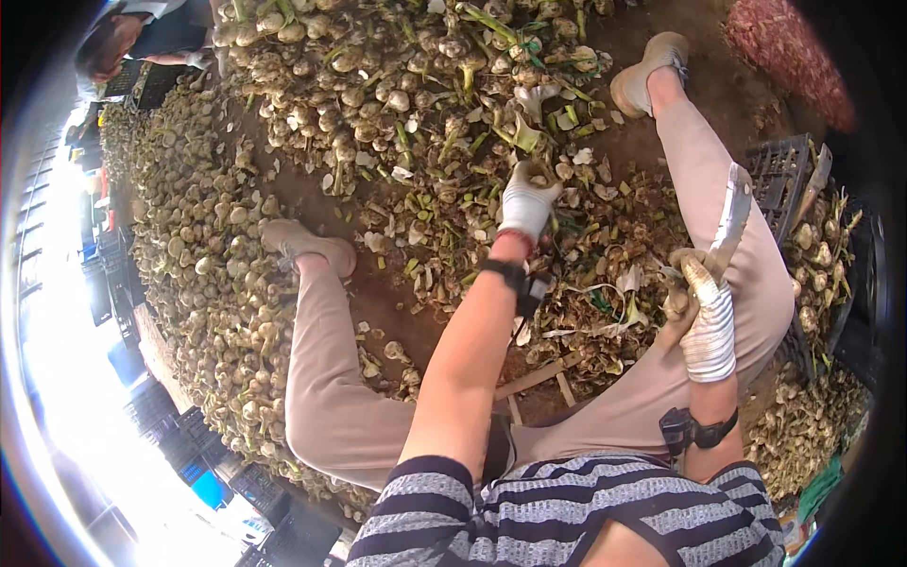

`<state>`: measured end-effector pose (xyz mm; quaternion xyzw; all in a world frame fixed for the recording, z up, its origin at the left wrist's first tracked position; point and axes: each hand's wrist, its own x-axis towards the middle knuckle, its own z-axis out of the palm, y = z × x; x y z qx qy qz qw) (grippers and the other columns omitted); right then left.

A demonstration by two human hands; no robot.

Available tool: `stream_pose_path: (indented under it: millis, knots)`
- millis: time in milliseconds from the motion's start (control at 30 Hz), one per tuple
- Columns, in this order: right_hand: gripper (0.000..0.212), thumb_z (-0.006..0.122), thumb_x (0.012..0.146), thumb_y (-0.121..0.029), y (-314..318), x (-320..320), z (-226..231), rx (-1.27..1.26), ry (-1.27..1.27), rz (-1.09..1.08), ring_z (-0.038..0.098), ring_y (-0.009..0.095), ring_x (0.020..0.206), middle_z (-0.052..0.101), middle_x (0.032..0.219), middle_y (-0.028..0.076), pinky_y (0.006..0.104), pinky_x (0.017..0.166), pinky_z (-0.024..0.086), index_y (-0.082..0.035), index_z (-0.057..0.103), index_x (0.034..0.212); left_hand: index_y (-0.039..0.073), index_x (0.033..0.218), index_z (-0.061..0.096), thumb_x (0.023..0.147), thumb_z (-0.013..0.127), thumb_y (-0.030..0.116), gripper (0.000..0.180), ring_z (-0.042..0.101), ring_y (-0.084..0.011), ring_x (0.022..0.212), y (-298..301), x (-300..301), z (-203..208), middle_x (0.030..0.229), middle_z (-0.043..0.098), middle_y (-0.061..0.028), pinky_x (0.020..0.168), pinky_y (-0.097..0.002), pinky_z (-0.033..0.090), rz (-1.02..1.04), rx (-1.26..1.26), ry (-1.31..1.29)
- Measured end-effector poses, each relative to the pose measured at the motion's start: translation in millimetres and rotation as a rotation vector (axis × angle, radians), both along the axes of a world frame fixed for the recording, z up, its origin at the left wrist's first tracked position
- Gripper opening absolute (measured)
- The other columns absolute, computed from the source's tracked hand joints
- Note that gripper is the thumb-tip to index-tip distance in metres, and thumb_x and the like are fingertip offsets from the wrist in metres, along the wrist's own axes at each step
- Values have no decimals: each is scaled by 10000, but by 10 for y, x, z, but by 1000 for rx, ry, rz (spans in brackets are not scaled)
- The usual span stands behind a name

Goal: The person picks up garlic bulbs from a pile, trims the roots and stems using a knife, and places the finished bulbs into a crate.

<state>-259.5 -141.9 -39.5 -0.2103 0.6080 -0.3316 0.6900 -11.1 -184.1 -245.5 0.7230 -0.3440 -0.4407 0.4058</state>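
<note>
My left hand [527,200], in a white-cuffed glove with a soiled palm, reaches down to the edge of the heap of garlic [378,94]. Its fingers are curled, and whatever lies inside them is hidden. Just beyond the fingertips is a thick pale-green garlic stalk [527,139]. My right hand [701,307], gloved as well, is raised over my right thigh. It is closed around a knife [731,219] whose metal blade points up and away; the glove covers the handle.
Trimmed stalks and dry skins [605,217] litter the ground between my legs. Loose bulbs [217,274] spread along the left. A black crate [779,180] stands at the right, below a red mesh sack [789,61]. Another person [142,42] is at the far left.
</note>
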Motion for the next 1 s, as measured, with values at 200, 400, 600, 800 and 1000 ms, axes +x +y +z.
stream_pose_path:
  millis: [200,400,600,800,1000]
  knots:
    - [173,629,867,-239,-21,-124,10,2,89,-46,439,46,493,571,721,-10,192,438,350,-93,609,959,114,951,604,722,767,188,291,616,-200,885,688,549,520,896,640,-43,782,-324,534,492,-186,1219]
    - [171,625,867,-239,-10,83,120,-6,81,-32,445,53,497,585,712,2,198,437,355,-87,606,943,45,1117,577,716,774,70,448,642,-220,819,630,1298,12,959,654,-102,663,-348,539,268,-50,-107]
    - [155,631,874,-211,27,-76,-45,-39,31,-49,468,55,489,590,705,13,193,416,364,-74,605,943,172,1343,449,698,782,241,729,526,-330,1174,60,861,275,1422,365,-186,913,-402,506,-260,694,-663]
    - [152,631,871,-219,59,-52,-67,-71,-11,-15,463,47,496,534,673,-32,186,422,363,-94,612,955,107,1032,634,772,716,193,286,632,-150,834,721,949,450,930,663,-39,700,-314,541,556,-209,892]
    - [196,632,874,-192,145,-320,105,-91,-164,-55,499,52,473,638,750,26,173,333,343,-82,596,1033,94,1021,636,807,621,235,256,613,-263,966,774,26,1539,994,657,-85,772,-382,526,426,-329,1228]
